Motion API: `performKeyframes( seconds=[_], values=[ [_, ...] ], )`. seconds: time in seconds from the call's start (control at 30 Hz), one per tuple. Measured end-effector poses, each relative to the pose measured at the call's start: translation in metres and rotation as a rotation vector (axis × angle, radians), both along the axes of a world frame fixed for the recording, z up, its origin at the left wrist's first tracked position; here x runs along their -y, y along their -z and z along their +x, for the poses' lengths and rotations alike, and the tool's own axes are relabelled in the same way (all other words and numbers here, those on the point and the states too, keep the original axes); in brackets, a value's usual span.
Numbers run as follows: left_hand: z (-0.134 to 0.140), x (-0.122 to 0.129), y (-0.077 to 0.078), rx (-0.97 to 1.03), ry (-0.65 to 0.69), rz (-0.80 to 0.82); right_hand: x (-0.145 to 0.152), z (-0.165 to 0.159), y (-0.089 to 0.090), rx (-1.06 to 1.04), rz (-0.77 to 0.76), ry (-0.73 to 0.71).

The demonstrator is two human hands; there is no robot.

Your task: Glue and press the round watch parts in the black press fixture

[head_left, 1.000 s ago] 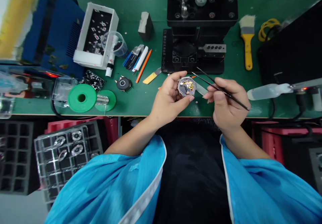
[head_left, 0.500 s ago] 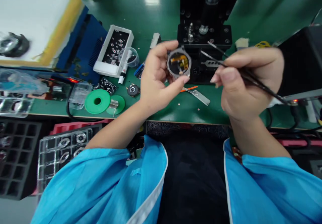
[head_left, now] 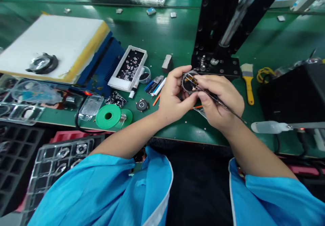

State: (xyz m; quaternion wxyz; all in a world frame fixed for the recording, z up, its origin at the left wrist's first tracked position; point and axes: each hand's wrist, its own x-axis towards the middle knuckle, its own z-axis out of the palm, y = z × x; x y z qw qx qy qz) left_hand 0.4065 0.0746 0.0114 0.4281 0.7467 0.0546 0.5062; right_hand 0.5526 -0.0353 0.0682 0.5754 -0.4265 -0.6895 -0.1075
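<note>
Your left hand (head_left: 174, 99) is gripping a round watch case (head_left: 188, 85) by its edge, the fingers curling closely around it and covering part of the rim. The case is sitting up off the surface (head_left: 172, 131), near the black press (head_left: 215, 63); your hands are hiding the lower part of that press, and the top of the picture is cutting off its column. Your right hand (head_left: 220, 99) is pinching dark tweezers (head_left: 230, 110), fingers drawn together on them, and their tips are reaching over the case; contact is too fine to make out. The parts inside are showing only as dark and amber patches. A pale strip (head_left: 201, 112) is poking out, partly covered, beneath your right hand. Your left sleeve (head_left: 101, 185) is covering part of the clear tray (head_left: 47, 165).
</note>
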Motion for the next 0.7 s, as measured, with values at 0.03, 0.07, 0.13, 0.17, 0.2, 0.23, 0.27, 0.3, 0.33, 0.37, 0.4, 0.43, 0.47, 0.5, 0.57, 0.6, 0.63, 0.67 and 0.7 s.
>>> performKeyframes(
  seconds=[0.03, 0.07, 0.13, 0.17, 0.2, 0.23, 0.27, 0.3, 0.33, 0.37, 0.4, 0.43, 0.47, 0.5, 0.57, 0.6, 0.63, 0.67, 0.7],
  values=[
    [0.0001, 0.0001, -0.0006, 0.003, 0.003, -0.003, -0.0010, -0.0012, 0.0005, -0.025, 0.002, -0.002],
    [0.0002, 0.0000, -0.0016, 0.005, 0.002, -0.006, -0.0018, -0.0025, 0.0007, -0.050, 0.004, -0.004],
    [0.0002, -0.0002, -0.0039, 0.003, -0.003, -0.009, -0.0032, -0.0047, 0.0005, -0.072, 0.009, -0.008],
    [0.0001, -0.0003, -0.0048, 0.000, -0.008, -0.007, -0.0039, -0.0053, 0.0005, -0.068, 0.013, -0.009],
    [0.0001, -0.0002, -0.0056, -0.002, -0.012, -0.005, -0.0045, -0.0056, 0.0005, -0.059, 0.019, -0.005],
    [0.0000, -0.0001, -0.0062, -0.002, -0.017, -0.002, -0.0050, -0.0057, 0.0007, -0.049, 0.030, 0.001],
    [0.0001, 0.0002, -0.0066, 0.000, -0.019, 0.002, -0.0054, -0.0057, 0.0009, -0.040, 0.036, 0.009],
    [0.0003, 0.0007, -0.0069, 0.004, -0.018, 0.005, -0.0056, -0.0054, 0.0011, -0.032, 0.039, 0.017],
    [0.0006, 0.0012, -0.0070, 0.008, -0.016, 0.008, -0.0056, -0.0052, 0.0013, -0.025, 0.038, 0.023],
    [0.0009, 0.0017, -0.0071, 0.011, -0.014, 0.010, -0.0056, -0.0049, 0.0015, -0.021, 0.034, 0.026],
    [0.0013, 0.0021, -0.0070, 0.014, -0.013, 0.012, -0.0054, -0.0046, 0.0017, -0.019, 0.027, 0.029],
    [0.0016, 0.0023, -0.0069, 0.015, -0.013, 0.016, -0.0053, -0.0044, 0.0019, -0.016, 0.023, 0.031],
    [0.0019, 0.0024, -0.0067, 0.017, -0.015, 0.021, -0.0051, -0.0042, 0.0022, -0.013, 0.023, 0.036],
    [0.0021, 0.0023, -0.0063, 0.018, -0.019, 0.026, -0.0050, -0.0040, 0.0025, -0.009, 0.023, 0.042],
    [0.0021, 0.0018, -0.0055, 0.019, -0.025, 0.032, -0.0047, -0.0038, 0.0033, 0.001, 0.017, 0.055],
    [0.0020, 0.0014, -0.0050, 0.020, -0.028, 0.035, -0.0045, -0.0037, 0.0036, 0.006, 0.015, 0.059],
    [0.0019, 0.0010, -0.0045, 0.021, -0.032, 0.038, -0.0044, -0.0036, 0.0039, 0.010, 0.009, 0.062],
    [0.0018, 0.0006, -0.0040, 0.022, -0.037, 0.044, -0.0042, -0.0035, 0.0040, 0.011, 0.000, 0.066],
    [0.0017, 0.0003, -0.0035, 0.023, -0.045, 0.051, -0.0040, -0.0034, 0.0041, 0.014, -0.006, 0.071]
  ],
)
